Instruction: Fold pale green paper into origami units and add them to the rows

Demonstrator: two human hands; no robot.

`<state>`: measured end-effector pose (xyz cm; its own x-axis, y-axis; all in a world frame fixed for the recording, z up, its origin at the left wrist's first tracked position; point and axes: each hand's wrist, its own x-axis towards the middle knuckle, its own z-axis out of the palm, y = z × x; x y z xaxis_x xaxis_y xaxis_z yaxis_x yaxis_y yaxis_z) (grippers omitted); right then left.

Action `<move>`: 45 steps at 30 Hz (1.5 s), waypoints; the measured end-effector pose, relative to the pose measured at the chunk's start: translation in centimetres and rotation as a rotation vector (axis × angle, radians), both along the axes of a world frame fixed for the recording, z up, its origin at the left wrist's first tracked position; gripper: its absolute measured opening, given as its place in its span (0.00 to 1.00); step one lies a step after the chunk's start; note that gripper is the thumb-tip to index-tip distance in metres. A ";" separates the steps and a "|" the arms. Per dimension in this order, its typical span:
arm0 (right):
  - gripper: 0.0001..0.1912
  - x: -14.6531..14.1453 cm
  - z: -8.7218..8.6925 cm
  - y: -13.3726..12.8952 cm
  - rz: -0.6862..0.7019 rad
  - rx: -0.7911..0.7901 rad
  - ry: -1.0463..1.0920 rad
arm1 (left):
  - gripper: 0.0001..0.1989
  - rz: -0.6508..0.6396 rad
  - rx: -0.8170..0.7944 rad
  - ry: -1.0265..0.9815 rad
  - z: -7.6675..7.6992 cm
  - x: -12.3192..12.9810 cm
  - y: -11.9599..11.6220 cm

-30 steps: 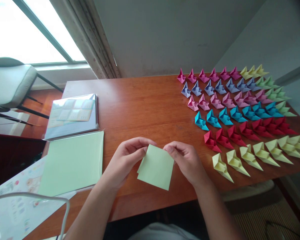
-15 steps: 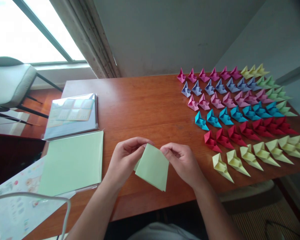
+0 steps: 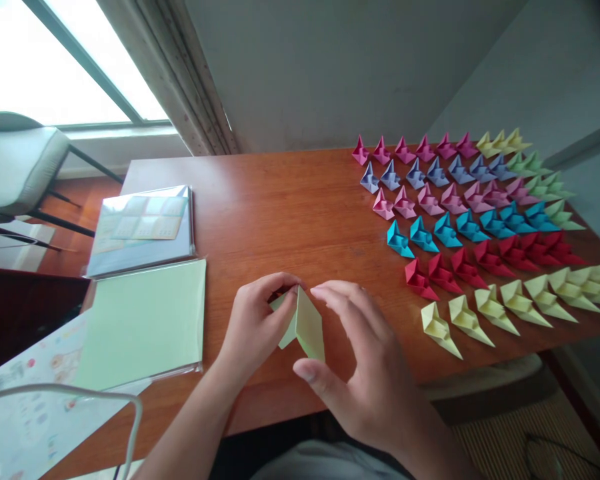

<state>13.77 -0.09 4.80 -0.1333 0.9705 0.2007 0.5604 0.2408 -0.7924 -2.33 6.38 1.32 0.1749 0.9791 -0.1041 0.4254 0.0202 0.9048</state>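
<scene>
Just above the table's near edge, my left hand (image 3: 260,317) pinches a folded sheet of light green paper (image 3: 310,325) by its upper corner. The paper is creased, and its flaps stand apart like a tent, seen nearly edge-on. To its right, my right hand (image 3: 363,360) is spread, the thumb below and the fingers above, curved around the paper's right side. No clear grip by this hand shows; whether a fingertip touches the paper I cannot tell.
Rows of folded paper boats fill the table's right side, among them blue (image 3: 447,231), red (image 3: 467,267) and pale yellow (image 3: 475,320) ones. At left lie a pack of green paper (image 3: 147,327), another clear-wrapped pack (image 3: 143,230), a printed sheet (image 3: 35,400) and a white cable (image 3: 80,390).
My right hand has let go of the paper's upper right corner and opened wide beside it. The paper has turned from facing me to nearly edge-on, still in my left hand.
</scene>
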 end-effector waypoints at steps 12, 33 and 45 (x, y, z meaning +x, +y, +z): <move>0.11 0.5 -1.5 0.3 -0.077 0.015 -0.163 | 0.08 -0.111 0.118 0.110 -0.1 0.2 -0.3; 0.09 4.1 -4.9 1.4 -0.279 -0.332 0.012 | 0.15 -0.527 0.711 0.990 -0.2 -0.8 -2.9; 0.08 4.5 -5.5 1.2 -0.279 -0.136 -0.335 | 0.25 -0.690 0.682 1.115 -0.2 -1.2 -2.2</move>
